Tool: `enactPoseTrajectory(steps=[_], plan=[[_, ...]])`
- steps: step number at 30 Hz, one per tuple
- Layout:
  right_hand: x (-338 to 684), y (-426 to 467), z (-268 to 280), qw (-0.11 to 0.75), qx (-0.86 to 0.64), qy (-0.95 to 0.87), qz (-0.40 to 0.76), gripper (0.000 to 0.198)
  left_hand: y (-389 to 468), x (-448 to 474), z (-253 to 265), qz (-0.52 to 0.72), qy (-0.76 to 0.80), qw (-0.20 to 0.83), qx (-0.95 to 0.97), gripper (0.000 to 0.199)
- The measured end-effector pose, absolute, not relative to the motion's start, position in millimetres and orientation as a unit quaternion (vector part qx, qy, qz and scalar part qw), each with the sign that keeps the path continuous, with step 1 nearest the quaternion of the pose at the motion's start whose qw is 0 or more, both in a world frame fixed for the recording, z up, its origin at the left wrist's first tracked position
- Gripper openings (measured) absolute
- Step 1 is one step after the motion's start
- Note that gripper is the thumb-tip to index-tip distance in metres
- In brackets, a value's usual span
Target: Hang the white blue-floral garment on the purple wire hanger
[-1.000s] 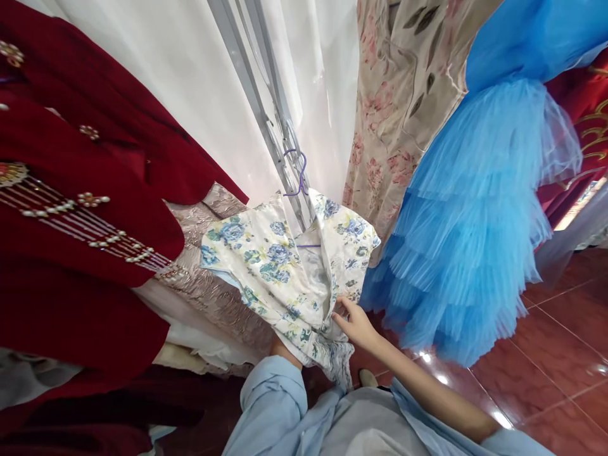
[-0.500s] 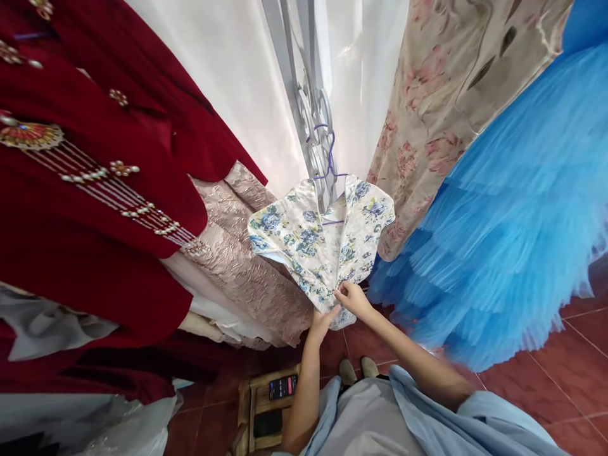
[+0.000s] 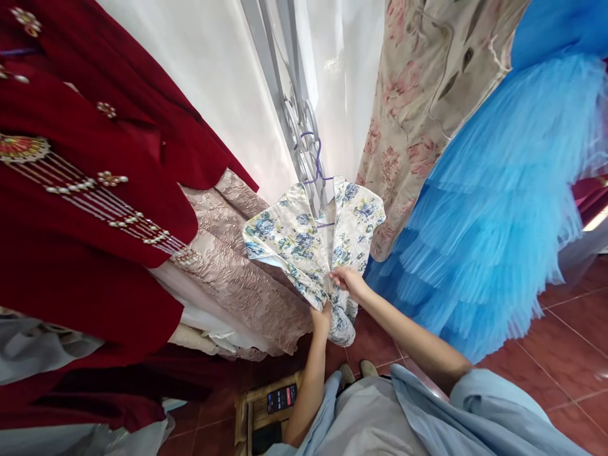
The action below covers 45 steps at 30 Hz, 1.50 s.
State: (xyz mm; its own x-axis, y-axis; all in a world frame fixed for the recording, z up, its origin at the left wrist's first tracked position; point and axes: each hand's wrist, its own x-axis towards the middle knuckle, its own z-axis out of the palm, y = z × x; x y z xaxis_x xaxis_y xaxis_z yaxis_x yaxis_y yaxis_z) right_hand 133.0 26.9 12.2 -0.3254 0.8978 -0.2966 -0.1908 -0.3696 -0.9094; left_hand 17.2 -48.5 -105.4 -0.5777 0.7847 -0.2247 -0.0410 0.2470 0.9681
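Observation:
A short-sleeved floral blouse point(image 3: 304, 237), white with blue roses, hangs by a purple hanger point(image 3: 318, 168) from a grey metal rack point(image 3: 280, 57). Its front has a deep V neckline. My left hand point(image 3: 321, 316) is closed on the lower front of the blouse, thumb up along the fabric. Slightly higher and to the right, my right hand point(image 3: 349, 282) pinches at the front edge below the neckline. Whether a small fastener sits between those fingertips is too small to tell. The hem hangs in folds beneath my hands.
Dark red velvet garments point(image 3: 95, 253) with beaded trim and a pink brocade dress point(image 3: 237, 278) hang at left. On the right are a beige floral dress point(image 3: 403, 114) and a tiered blue tulle gown point(image 3: 475, 221). Below, a phone point(image 3: 282, 398) lies on a wooden stool point(image 3: 244, 411).
My right hand has moved up the front opening, away from my left hand, which stays on the lower front. The view has shifted slightly to the right.

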Motion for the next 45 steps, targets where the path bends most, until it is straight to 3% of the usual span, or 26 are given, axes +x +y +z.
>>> enactPoseTrajectory(steps=[6, 9, 13, 16, 19, 21, 23, 27, 31, 39, 45], plan=[[121, 108, 142, 0.542, -0.305, -0.464, 0.631, 0.018, -39, 18, -108, 0.543, 0.694, 0.382, 0.277, 0.033], [115, 134, 191, 0.563, -0.301, -0.461, 0.617, 0.016, -39, 27, -110, 0.544, 0.691, 0.382, 0.284, 0.03], [116, 139, 217, 0.572, -0.292, -0.474, 0.602, 0.018, -43, 30, -114, 0.538, 0.687, 0.391, 0.291, 0.027], [126, 128, 215, 0.576, -0.276, -0.518, 0.57, 0.019, -43, 6, -91, 0.577, 0.661, 0.36, 0.317, 0.042], [138, 115, 206, 0.568, -0.277, -0.561, 0.535, 0.021, -34, -30, -22, 0.698, 0.618, 0.1, 0.348, 0.06], [143, 106, 200, 0.564, -0.278, -0.576, 0.522, 0.021, -19, -45, 45, 0.71, 0.551, -0.07, 0.433, 0.052], [145, 99, 195, 0.562, -0.274, -0.585, 0.516, 0.021, 3, -47, 114, 0.628, 0.494, -0.129, 0.588, 0.036], [144, 89, 191, 0.56, -0.274, -0.591, 0.513, 0.02, 50, -26, 209, 0.422, 0.451, -0.138, 0.774, 0.025], [144, 88, 187, 0.573, -0.288, -0.581, 0.502, 0.02, 72, -13, 233, 0.341, 0.439, -0.139, 0.82, 0.018], [125, 93, 161, 0.579, -0.33, -0.559, 0.493, 0.021, 68, -4, 221, 0.452, 0.442, -0.119, 0.766, 0.021], [115, 82, 86, 0.468, -0.447, -0.597, 0.474, 0.022, 76, -32, 241, 0.634, 0.436, -0.043, 0.637, 0.046]])
